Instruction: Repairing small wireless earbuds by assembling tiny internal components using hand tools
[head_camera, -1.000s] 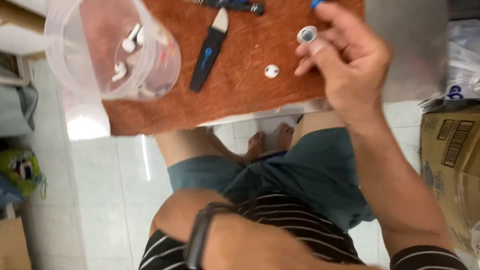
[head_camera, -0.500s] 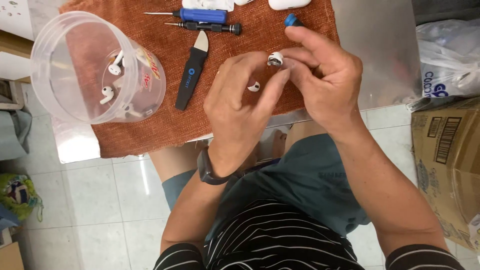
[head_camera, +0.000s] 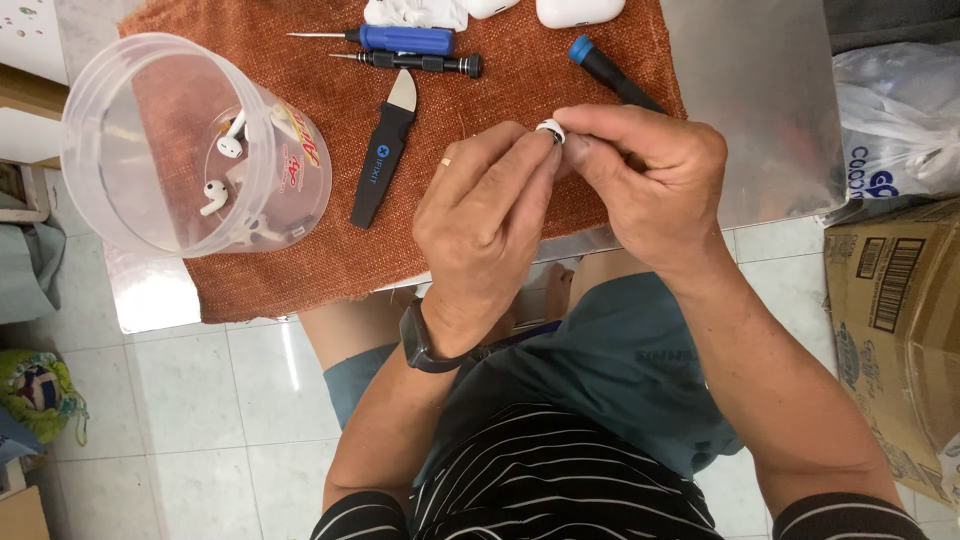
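Over the rust-orange cloth (head_camera: 280, 270), my left hand (head_camera: 480, 230) and my right hand (head_camera: 650, 185) meet fingertip to fingertip. Both pinch a small white earbud piece with a dark ring (head_camera: 550, 130) between them. A black-handled tool with a blue cap (head_camera: 610, 70) lies under my right hand, partly hidden. A black pry tool with a metal blade (head_camera: 383, 150) rests on the cloth left of my left hand.
A clear plastic tub (head_camera: 190, 140) holding white earbuds (head_camera: 215, 195) stands at the cloth's left end. Two screwdrivers, blue (head_camera: 390, 40) and black (head_camera: 420, 63), lie at the top. White cases (head_camera: 578, 10) sit at the top edge. A cardboard box (head_camera: 900, 300) and plastic bag (head_camera: 890, 110) stand right.
My left hand came up from my lap and joined the right hand at the small white piece. The view shifted down the table, and the loose white piece on the cloth is now hidden.
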